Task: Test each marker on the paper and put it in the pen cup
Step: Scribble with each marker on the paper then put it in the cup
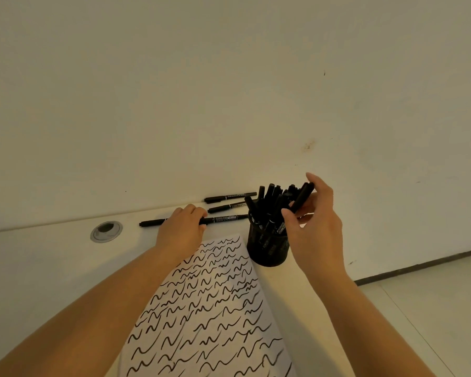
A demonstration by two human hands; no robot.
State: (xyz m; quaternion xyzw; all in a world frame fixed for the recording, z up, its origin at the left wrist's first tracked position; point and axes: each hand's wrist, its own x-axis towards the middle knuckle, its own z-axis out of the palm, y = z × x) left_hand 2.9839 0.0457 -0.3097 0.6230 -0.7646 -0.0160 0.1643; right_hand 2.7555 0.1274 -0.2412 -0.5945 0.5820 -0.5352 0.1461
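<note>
A black mesh pen cup stands on the white desk, crowded with several black markers. My right hand holds one black marker tilted above the cup's right rim. My left hand rests on another black marker lying flat on the desk, fingers closed over its middle. Two more black markers lie behind it by the wall. A white paper covered in rows of black squiggles lies in front of the cup.
A round grey cable grommet is set into the desk at left. The wall rises directly behind the desk. At right the desk edge drops to a pale floor with a dark baseboard.
</note>
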